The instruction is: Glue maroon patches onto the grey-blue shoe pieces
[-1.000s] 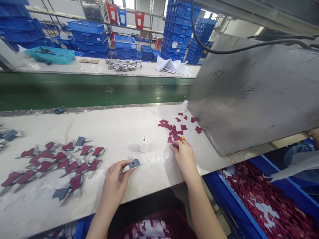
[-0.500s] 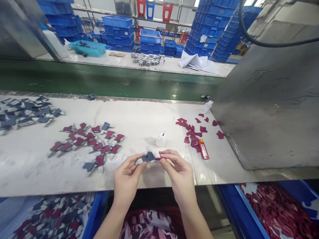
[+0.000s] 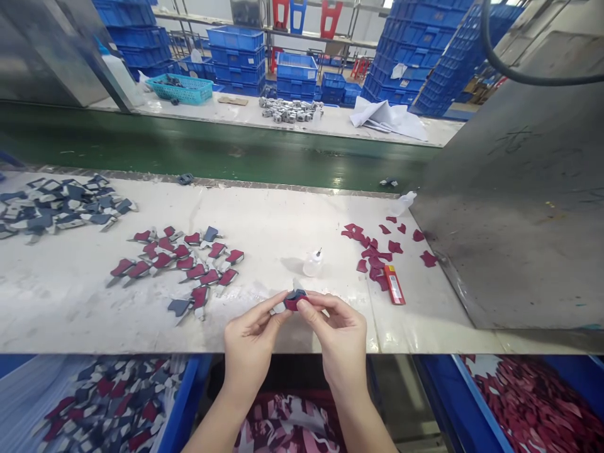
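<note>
My left hand (image 3: 252,340) pinches a small dark blue-grey and white moulded part (image 3: 297,293) above the front of the table. My right hand (image 3: 340,330) presses a dark red flat piece (image 3: 293,304) against that part with thumb and fingers. Just behind my hands stands a small clear bottle (image 3: 312,263) with a thin dark tip. On the left lie several parts with red faces (image 3: 186,264), and beyond them a pile of blue-grey and white parts (image 3: 61,204). Loose dark red pieces (image 3: 375,255) are scattered on the right, beside a red and yellow box (image 3: 394,286).
A metal housing (image 3: 514,207) rises at the right. Below the table edge are a blue bin of mixed parts (image 3: 113,402) and a blue bin of red pieces (image 3: 533,402). Behind the table runs a green belt (image 3: 264,157), with stacked blue crates (image 3: 236,56) beyond.
The red piece, held edge-on beside the moulded part before, now lies against it. My hands have come closer together, and the camera view has shifted slightly left.
</note>
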A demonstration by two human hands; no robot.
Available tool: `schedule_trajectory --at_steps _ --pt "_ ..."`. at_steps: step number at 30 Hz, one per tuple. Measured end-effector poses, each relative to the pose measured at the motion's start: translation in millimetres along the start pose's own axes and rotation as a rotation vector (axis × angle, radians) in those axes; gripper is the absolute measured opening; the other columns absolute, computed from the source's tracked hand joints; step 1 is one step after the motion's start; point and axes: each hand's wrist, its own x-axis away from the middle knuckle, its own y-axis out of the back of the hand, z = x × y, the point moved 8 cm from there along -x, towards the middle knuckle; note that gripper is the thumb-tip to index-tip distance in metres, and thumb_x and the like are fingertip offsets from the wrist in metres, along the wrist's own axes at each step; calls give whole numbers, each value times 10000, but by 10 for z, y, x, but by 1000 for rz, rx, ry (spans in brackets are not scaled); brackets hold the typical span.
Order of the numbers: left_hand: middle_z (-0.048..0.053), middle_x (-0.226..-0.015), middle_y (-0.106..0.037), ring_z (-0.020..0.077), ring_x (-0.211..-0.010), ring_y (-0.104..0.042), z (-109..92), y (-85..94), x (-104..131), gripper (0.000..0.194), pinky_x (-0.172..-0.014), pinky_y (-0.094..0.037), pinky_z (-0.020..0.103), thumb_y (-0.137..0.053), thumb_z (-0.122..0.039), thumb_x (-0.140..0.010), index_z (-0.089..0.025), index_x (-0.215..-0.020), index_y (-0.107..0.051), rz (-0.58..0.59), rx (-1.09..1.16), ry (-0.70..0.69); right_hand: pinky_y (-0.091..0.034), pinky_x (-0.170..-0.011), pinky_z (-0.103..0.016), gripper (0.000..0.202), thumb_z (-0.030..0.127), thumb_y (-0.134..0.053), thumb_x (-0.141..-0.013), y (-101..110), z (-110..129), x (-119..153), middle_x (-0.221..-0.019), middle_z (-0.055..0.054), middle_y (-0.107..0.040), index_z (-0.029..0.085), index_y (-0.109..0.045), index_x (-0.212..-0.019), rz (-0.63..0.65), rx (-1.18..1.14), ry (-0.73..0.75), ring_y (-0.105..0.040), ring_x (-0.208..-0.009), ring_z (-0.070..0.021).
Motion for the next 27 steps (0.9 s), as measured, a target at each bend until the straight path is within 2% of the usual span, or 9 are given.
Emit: schedule_trajectory --at_steps 3,7,10,14,17,19,21,24,27 --pt "-2 -805 -800 198 -746 -766 -27 -1 23 211 -744 -626 223 -761 -198 -745 -225 -950 -806 -13 1 -5 -588 -763 -295 57 212 -813 -723 2 9 6 -805 -33 -745 218 -767 -755 7 13 38 -710 -823 -184" --pt "-1 -888 -802 194 -793 -766 -55 -24 58 221 -753 -620 208 -782 -181 -707 -248 -916 -810 -25 81 20 -575 -794 -329 55 187 -784 -767 35 38 60 -795 -27 -712 229 -748 -763 -15 77 164 -689 -900 -199" --pt "12 -895 -802 200 -817 -767 -57 -42 59 193 -774 -621 213 -795 -204 -704 -239 -893 -811 -12 130 59 -569 -790 -353 108 142 -765 -787 57 101 137 -810 -22 -669 245 -742 -807 -63 214 343 -661 -912 -196" --pt "39 -891 -802 220 -831 -769 -55 -52 41 155 -820 -625 256 -800 -229 -725 -207 -879 -806 11 168 101 -571 -691 -333 263 42 -716 -799 24 226 273 -836 -18 -588 266 -739 -936 -114 379 623 -616 -822 -166" --pt "52 -922 -800 221 -859 -766 -86 -68 57 193 -820 -623 244 -808 -240 -728 -185 -912 -789 20 188 121 -572 -728 -362 340 12 -692 -802 0 310 347 -807 -11 -568 282 -736 -1002 -119 454 752 -584 -772 -155" --pt "60 -930 -800 219 -871 -764 -126 -83 86 286 -814 -622 236 -815 -246 -725 -175 -997 -762 13 216 139 -566 -781 -378 298 46 -695 -813 47 336 318 -817 -14 -571 290 -742 -978 -117 431 709 -585 -810 -162" --pt "67 -929 -799 222 -879 -762 -184 -96 117 382 -810 -623 241 -820 -253 -720 -167 -1081 -728 1 237 151 -566 -782 -353 231 117 -693 -840 103 296 200 -884 -26 -594 292 -741 -982 -49 322 524 -605 -888 -175" --pt "67 -917 -800 227 -869 -763 -283 -117 140 416 -791 -629 245 -826 -250 -710 -166 -1102 -718 19 237 145 -571 -747 -313 226 219 -666 -882 39 194 42 -1008 -48 -637 297 -725 -1086 225 129 210 -634 -958 -194" --pt "62 -916 -800 228 -849 -767 -330 -111 125 406 -778 -631 248 -823 -246 -710 -174 -1098 -727 64 219 138 -559 -737 -292 211 238 -661 -888 -35 220 7 -959 -36 -639 297 -738 -1076 419 50 134 -634 -888 -170"
